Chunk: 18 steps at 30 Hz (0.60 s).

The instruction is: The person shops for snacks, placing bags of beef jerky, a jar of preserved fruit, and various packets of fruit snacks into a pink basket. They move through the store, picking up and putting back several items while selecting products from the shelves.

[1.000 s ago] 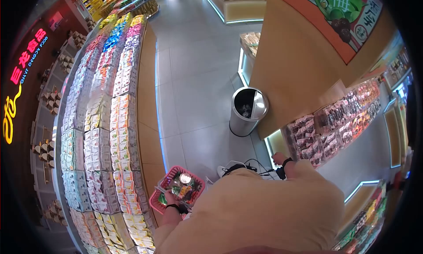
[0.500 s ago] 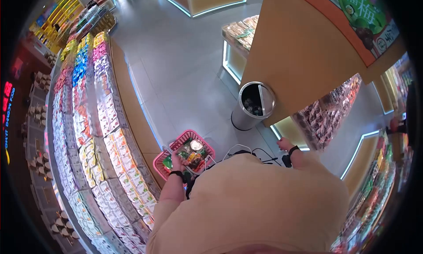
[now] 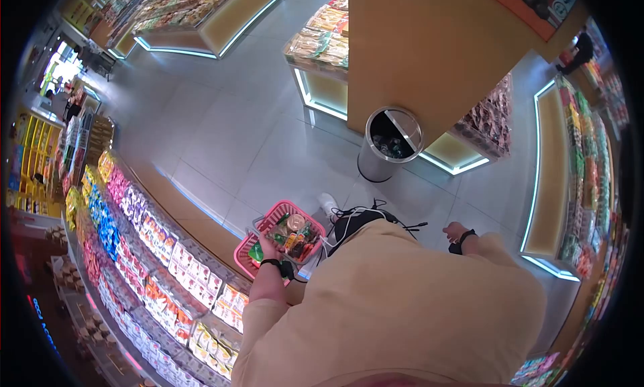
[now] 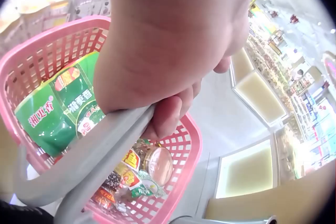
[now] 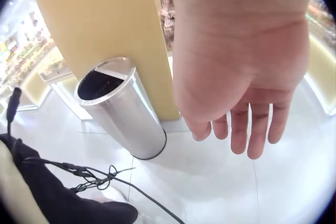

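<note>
My left hand (image 4: 168,45) grips the grey handles (image 4: 89,161) of a pink plastic shopping basket (image 3: 285,209), fingers curled round them. Inside the basket lie a large green snack bag (image 4: 63,103), a round-lidded jar (image 4: 157,164) and several small packets (image 4: 123,176). In the head view the basket hangs beside the left hip, near the snack display. My right hand (image 5: 241,71) hangs at the other side with loose fingers and holds nothing.
A steel trash bin (image 3: 390,145) stands against a tan pillar (image 3: 429,51). On the left runs a sloped display of packaged snacks (image 3: 168,259). Lit counters (image 3: 550,179) stand at the right and back. Black cables (image 5: 100,174) hang by the legs. Grey tiled floor (image 3: 228,125) stretches ahead.
The head view has swung left, so the snack display slants across the lower left and more floor and counters show. The basket stays in the left hand; the right hand still hangs free.
</note>
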### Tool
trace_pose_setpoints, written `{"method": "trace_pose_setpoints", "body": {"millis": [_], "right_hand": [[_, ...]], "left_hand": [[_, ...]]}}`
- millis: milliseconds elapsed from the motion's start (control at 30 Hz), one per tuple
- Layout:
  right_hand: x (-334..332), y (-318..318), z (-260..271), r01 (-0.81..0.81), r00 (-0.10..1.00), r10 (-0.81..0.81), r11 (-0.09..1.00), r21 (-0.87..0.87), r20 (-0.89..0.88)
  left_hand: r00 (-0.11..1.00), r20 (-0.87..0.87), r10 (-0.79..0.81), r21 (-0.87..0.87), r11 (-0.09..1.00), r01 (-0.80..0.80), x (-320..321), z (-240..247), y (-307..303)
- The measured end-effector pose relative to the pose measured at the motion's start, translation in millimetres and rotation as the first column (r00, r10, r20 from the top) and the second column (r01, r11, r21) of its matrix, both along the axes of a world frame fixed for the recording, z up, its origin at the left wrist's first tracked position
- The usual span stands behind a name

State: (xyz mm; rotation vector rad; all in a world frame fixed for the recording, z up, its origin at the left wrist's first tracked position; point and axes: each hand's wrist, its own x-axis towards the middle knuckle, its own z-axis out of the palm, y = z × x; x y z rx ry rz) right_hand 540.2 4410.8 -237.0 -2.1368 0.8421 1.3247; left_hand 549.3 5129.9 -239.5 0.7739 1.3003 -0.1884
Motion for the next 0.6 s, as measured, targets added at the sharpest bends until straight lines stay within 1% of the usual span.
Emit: {"method": "trace_pose_setpoints", "body": {"millis": [33, 100, 133, 167, 200, 233, 300, 333, 367, 400, 433, 500, 567, 600], "right_hand": [[-3.3, 11.8, -6.4, -0.018, 1.0, 0.018, 1.0, -0.011, -0.023], [4.8, 41.8, -20.4, -0.057, 0.996, 0.055, 0.998, -0.022, -0.064], [8.8, 55.6, -32.0, -0.019, 0.999, 0.017, 0.999, -0.05, -0.038], [20.0, 75.4, -48.4, -0.044, 0.998, 0.042, 0.998, -0.048, -0.04], [37.0, 86.6, -77.5, -0.069, 0.997, 0.067, 0.996, -0.05, -0.037], [55.0, 99.1, -93.6, -0.092, 0.995, 0.091, 0.994, -0.053, -0.033], [113.1, 144.7, -97.9, -0.244, 0.97, 0.244, 0.969, 0.047, 0.0], [145.3, 173.7, -91.7, -0.096, 0.995, 0.094, 0.993, 0.064, 0.035], [182.0, 204.9, -77.4, 0.054, 0.995, -0.061, 0.995, 0.083, 0.076], [222.4, 230.3, -67.8, -0.017, 0.997, 0.006, 0.991, 0.135, 0.083], [259.4, 250.8, -76.6, 0.012, 0.991, -0.024, 0.996, 0.092, 0.133], [327.3, 304.8, -26.9, -0.011, 0.935, -0.039, 0.99, 0.138, 0.353], [375.5, 340.4, -25.7, 0.054, 0.829, -0.159, 0.977, 0.206, 0.536], [394.9, 356.9, -21.8, 0.01, 0.814, -0.11, 0.984, 0.176, 0.57]], "left_hand": [[1.0, 0.009, -0.024, -0.002, 1.0, 0.024, 11.7, -1.9, 21.3], [0.998, -0.038, -0.042, 0.059, 0.997, 0.044, 35.4, 0.2, 53.3], [0.998, -0.046, -0.032, 0.066, 0.997, 0.035, 44.5, -2.7, 70.7], [0.998, -0.057, -0.025, 0.078, 0.997, 0.029, 51.8, -2.2, 90.4], [0.997, -0.068, -0.028, 0.045, 0.999, 0.031, 60.2, -0.4, 113.4], [0.995, -0.088, -0.037, 0.064, 0.997, 0.043, 69.8, 2.7, 133.8], [0.991, -0.127, -0.033, 0.089, 0.995, 0.044, 94.8, 20.2, 171.4], [0.993, -0.11, -0.038, 0.107, 0.993, 0.05, 109.0, 27.8, 193.2], [0.995, -0.084, -0.045, 0.122, 0.991, 0.055, 126.4, 35.5, 215.1], [0.997, -0.066, -0.047, 0.138, 0.989, 0.056, 140.8, 43.2, 234.0], [0.998, -0.062, -0.031, 0.157, 0.987, 0.041, 156.9, 48.0, 248.4], [0.999, -0.054, -0.003, 0.192, 0.981, 0.014, 183.8, 50.7, 276.6], [0.999, -0.043, 0.028, 0.243, 0.97, -0.017, 215.9, 44.5, 313.9], [0.998, -0.05, 0.041, 0.258, 0.966, -0.027, 231.0, 43.8, 327.8]]}}
